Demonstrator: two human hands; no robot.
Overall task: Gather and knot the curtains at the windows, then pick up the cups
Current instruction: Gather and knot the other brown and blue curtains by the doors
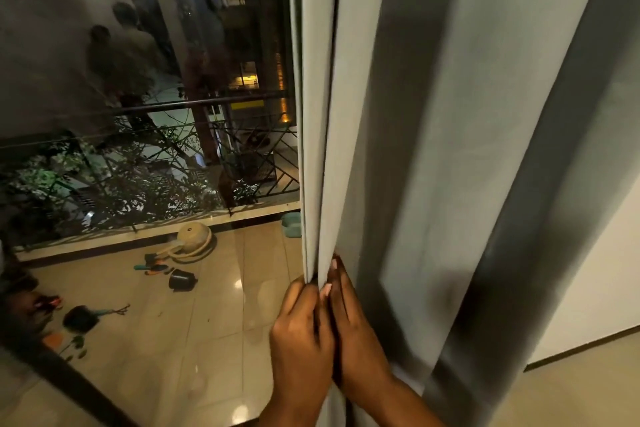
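Low in the head view, both hands are raised side by side against the leading edge of the grey curtain [433, 149], forearms entering from the bottom of the frame. The left hand [301, 326] is seen from the back, its fingers curled round the outermost fold, which is gripped at the hem. The right hand [353, 329] is laid just beside it, touching it, with fingers extended upward along the next fold and fingertips [334, 265] pressed into the cloth; the fold appears to be pinched between the two hands. The curtain is hung vertically, its long axis running top to bottom, its pleats bunched at the right of the glass door [138, 114]. Beyond the glass, a tiled balcony floor [207, 322], a railing [194, 104], an overturned beige pot [192, 234] and a small black pot [181, 279] are seen.
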